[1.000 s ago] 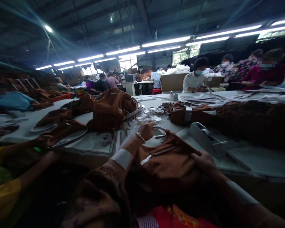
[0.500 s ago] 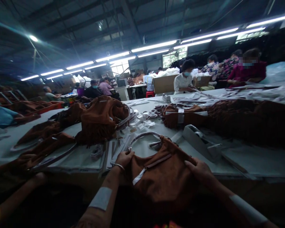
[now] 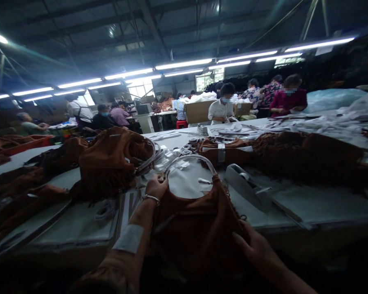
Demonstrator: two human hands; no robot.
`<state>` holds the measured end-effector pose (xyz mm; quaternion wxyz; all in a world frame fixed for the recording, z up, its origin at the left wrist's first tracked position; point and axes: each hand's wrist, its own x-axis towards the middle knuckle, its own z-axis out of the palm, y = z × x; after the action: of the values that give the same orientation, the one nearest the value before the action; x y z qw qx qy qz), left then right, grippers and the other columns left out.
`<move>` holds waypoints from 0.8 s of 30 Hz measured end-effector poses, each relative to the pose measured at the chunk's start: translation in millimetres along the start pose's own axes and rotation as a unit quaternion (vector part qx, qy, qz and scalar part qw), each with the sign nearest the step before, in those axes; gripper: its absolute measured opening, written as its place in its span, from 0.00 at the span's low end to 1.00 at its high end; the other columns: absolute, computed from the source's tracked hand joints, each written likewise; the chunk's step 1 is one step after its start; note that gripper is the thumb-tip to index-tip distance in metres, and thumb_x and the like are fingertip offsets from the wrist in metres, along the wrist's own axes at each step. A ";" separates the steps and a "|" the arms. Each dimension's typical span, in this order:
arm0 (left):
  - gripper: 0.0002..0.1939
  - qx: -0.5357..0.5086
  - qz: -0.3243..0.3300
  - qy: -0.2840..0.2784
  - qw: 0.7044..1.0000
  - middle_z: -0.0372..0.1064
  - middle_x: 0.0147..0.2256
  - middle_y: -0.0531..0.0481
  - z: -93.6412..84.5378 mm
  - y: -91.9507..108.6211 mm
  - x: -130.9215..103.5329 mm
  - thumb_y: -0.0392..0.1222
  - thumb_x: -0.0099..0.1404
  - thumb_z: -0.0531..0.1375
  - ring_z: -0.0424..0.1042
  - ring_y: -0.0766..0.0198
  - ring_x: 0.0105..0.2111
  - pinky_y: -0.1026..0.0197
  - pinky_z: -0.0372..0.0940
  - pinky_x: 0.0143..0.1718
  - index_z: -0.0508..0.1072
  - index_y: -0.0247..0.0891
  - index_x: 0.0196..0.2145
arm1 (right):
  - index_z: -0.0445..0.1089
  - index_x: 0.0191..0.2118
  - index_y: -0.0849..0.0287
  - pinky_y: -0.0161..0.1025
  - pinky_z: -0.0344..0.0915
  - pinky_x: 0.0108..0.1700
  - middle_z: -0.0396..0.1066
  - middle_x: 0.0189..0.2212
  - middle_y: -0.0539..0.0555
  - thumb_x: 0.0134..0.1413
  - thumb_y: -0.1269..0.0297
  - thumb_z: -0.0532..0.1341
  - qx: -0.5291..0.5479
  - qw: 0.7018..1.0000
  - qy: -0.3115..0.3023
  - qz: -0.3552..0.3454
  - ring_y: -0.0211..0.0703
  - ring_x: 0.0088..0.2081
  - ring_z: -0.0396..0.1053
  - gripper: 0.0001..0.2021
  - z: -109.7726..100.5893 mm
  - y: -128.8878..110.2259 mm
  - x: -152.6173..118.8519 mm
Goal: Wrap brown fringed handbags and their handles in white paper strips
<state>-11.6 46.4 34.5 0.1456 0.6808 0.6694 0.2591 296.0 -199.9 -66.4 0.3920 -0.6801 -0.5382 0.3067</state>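
A brown suede-like bag (image 3: 196, 228) hangs upright at the table's front edge, its wrapped handle (image 3: 191, 157) arching above its curved opening. My left hand (image 3: 156, 188), with a bangle at the wrist, is closed on the bag's upper left corner beside the handle's base. Against the bag's right side, my right hand (image 3: 254, 245) grips the edge, thumb in front and the other fingers partly hidden. The lower part of the bag is dark.
A brown fringed bag (image 3: 110, 155) lies left on the white table (image 3: 79, 224). A tape dispenser (image 3: 248, 183) stands to the right, before a brown bag pile (image 3: 300, 159). Paper strips (image 3: 127, 208) lie near the left forearm. Several people work farther back.
The view has swung right. The bag's handle now stands higher and fuller, and its front zip and white tag no longer show. The neighbour's hands at the left are out of view.
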 end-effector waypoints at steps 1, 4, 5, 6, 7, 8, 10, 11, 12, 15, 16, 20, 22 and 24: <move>0.19 0.002 0.017 -0.008 1.000 0.77 0.43 0.38 7.2 2.2 -2.0 0.45 0.62 0.61 0.75 0.53 0.44 0.59 0.66 0.43 0.74 0.33 0.48 | 0.68 0.55 0.56 0.43 0.72 0.46 0.78 0.45 0.58 0.59 0.45 0.56 -0.037 0.999 -0.006 -0.011 0.54 0.47 0.76 0.25 -2.3 -0.2 3.7; 0.15 0.003 0.090 -0.051 0.995 0.76 0.44 0.40 25.4 3.8 -23.4 0.44 0.63 0.61 0.74 0.54 0.45 0.58 0.66 0.47 0.75 0.35 0.46 | 0.73 0.45 0.55 0.44 0.69 0.44 0.78 0.40 0.57 0.62 0.45 0.52 -0.144 0.989 0.000 -0.034 0.53 0.43 0.76 0.21 -15.3 -4.3 22.5; 0.14 0.006 0.131 -0.073 0.989 0.76 0.43 0.41 29.1 2.5 -33.8 0.44 0.63 0.61 0.74 0.54 0.45 0.57 0.65 0.48 0.76 0.36 0.44 | 0.74 0.44 0.55 0.44 0.68 0.45 0.77 0.40 0.57 0.63 0.46 0.51 -0.168 0.985 0.009 -0.049 0.53 0.43 0.75 0.21 -20.6 -7.5 31.4; 0.13 0.010 0.181 -0.096 0.979 0.76 0.42 0.42 31.5 0.5 -44.8 0.45 0.62 0.61 0.73 0.53 0.45 0.56 0.65 0.50 0.77 0.37 0.43 | 0.74 0.43 0.56 0.43 0.67 0.45 0.77 0.41 0.58 0.64 0.47 0.51 -0.184 0.980 0.017 -0.069 0.52 0.43 0.74 0.21 -25.7 -11.7 41.5; 0.13 0.018 0.230 -0.117 0.966 0.76 0.42 0.42 33.0 -1.9 -55.5 0.46 0.62 0.62 0.73 0.53 0.46 0.54 0.64 0.51 0.77 0.38 0.43 | 0.74 0.44 0.57 0.43 0.67 0.46 0.76 0.42 0.58 0.64 0.49 0.51 -0.195 0.976 0.026 -0.092 0.51 0.44 0.74 0.20 -30.0 -17.2 52.8; 0.14 0.031 0.271 -0.131 0.953 0.75 0.42 0.42 34.0 -4.7 -65.6 0.47 0.62 0.62 0.72 0.51 0.47 0.51 0.63 0.53 0.77 0.39 0.43 | 0.74 0.44 0.58 0.42 0.66 0.47 0.75 0.43 0.59 0.64 0.52 0.52 -0.202 0.972 0.035 -0.114 0.50 0.44 0.73 0.19 -32.8 -23.7 65.1; 0.14 0.063 0.311 -0.141 0.938 0.74 0.44 0.41 35.7 -9.9 -82.4 0.47 0.61 0.64 0.71 0.49 0.49 0.46 0.60 0.57 0.77 0.39 0.44 | 0.74 0.44 0.59 0.40 0.65 0.47 0.74 0.43 0.59 0.63 0.56 0.54 -0.220 0.964 0.047 -0.142 0.47 0.43 0.72 0.16 -32.5 -39.6 92.3; 0.14 0.075 0.308 -0.141 0.938 0.74 0.45 0.41 36.9 -12.1 -88.7 0.45 0.60 0.64 0.70 0.48 0.50 0.45 0.59 0.58 0.76 0.40 0.43 | 0.75 0.43 0.59 0.39 0.65 0.46 0.74 0.42 0.58 0.63 0.58 0.54 -0.232 0.960 0.044 -0.151 0.46 0.42 0.72 0.15 -28.9 -48.4 106.5; 0.14 0.083 0.299 -0.142 0.940 0.74 0.46 0.41 38.4 -13.9 -93.6 0.44 0.60 0.64 0.70 0.48 0.51 0.45 0.59 0.58 0.76 0.39 0.43 | 0.75 0.42 0.59 0.37 0.64 0.46 0.74 0.42 0.58 0.63 0.60 0.54 -0.248 0.955 0.036 -0.159 0.45 0.41 0.71 0.14 -23.1 -57.2 120.7; 0.16 0.084 0.289 -0.147 0.942 0.72 0.49 0.41 43.8 -17.4 -101.5 0.42 0.60 0.64 0.69 0.48 0.51 0.47 0.61 0.58 0.75 0.39 0.46 | 0.75 0.44 0.59 0.37 0.61 0.50 0.74 0.45 0.58 0.63 0.63 0.54 -0.323 0.932 -0.008 -0.163 0.45 0.46 0.70 0.13 4.5 -78.0 160.9; 0.16 0.080 0.288 -0.146 0.943 0.72 0.49 0.41 45.1 -18.1 -102.5 0.41 0.60 0.63 0.69 0.48 0.51 0.47 0.62 0.58 0.75 0.39 0.46 | 0.75 0.45 0.59 0.39 0.60 0.52 0.74 0.46 0.59 0.61 0.63 0.57 -0.346 0.925 -0.023 -0.157 0.47 0.49 0.69 0.12 15.3 -81.5 172.6; 0.15 0.048 0.281 -0.129 0.950 0.73 0.49 0.40 45.5 -21.2 -102.4 0.38 0.61 0.61 0.70 0.50 0.50 0.48 0.64 0.56 0.75 0.38 0.46 | 0.77 0.40 0.64 0.51 0.57 0.55 0.75 0.44 0.66 0.49 0.66 0.66 -0.378 0.917 -0.064 -0.111 0.60 0.52 0.66 0.11 49.6 -75.7 206.9; 0.12 0.016 0.267 -0.099 0.958 0.73 0.46 0.41 43.3 -24.4 -101.4 0.37 0.63 0.58 0.71 0.52 0.48 0.49 0.66 0.54 0.76 0.39 0.44 | 0.77 0.35 0.67 0.53 0.55 0.55 0.76 0.41 0.67 0.51 0.69 0.64 -0.374 0.919 -0.072 -0.097 0.59 0.52 0.66 0.07 55.3 -65.7 215.9; 0.10 -0.011 0.245 -0.053 0.968 0.74 0.43 0.42 40.9 -29.2 -100.3 0.37 0.65 0.56 0.72 0.54 0.46 0.51 0.68 0.52 0.76 0.41 0.41 | 0.77 0.33 0.67 0.51 0.54 0.56 0.76 0.40 0.66 0.53 0.72 0.61 -0.358 0.927 -0.066 -0.093 0.56 0.52 0.66 0.07 52.9 -54.9 220.4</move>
<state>-10.6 -44.8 -31.0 0.1205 0.8351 0.4705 0.2582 275.9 31.4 -44.6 0.1130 -0.7003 -0.6978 0.0996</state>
